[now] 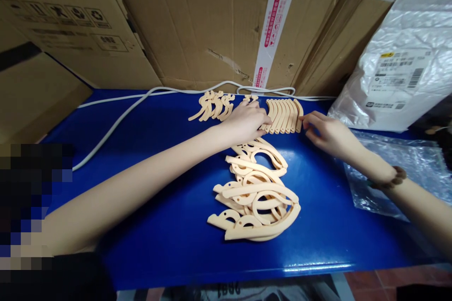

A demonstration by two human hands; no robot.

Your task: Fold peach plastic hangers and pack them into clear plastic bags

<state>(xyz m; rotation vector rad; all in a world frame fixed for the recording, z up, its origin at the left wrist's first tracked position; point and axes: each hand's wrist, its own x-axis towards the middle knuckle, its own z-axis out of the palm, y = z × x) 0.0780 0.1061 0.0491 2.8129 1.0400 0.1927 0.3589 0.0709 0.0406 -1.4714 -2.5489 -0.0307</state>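
Note:
A row of slim, curved beige strips (282,115), probably folding hanger arms, lies side by side at the back of the blue table. My left hand (247,120) reaches over the row's left end; its thumb and index finger close around the lower end of a strip there. At the other end, my right hand (326,132) has its index fingertip against the outermost strip, thumb apart below. Nearer me is an overlapping pile of beige folding hangers (261,202). Left of my left hand lies a cluster of small beige hooks (213,106); a few small pieces (251,98) show behind it.
Cardboard boxes (212,28) stand along the back, with a white cable (130,103) running before them. At right are a white parcel bag (399,66) with a label and a clear plastic bag (399,164). The blue table (169,235) ends near me.

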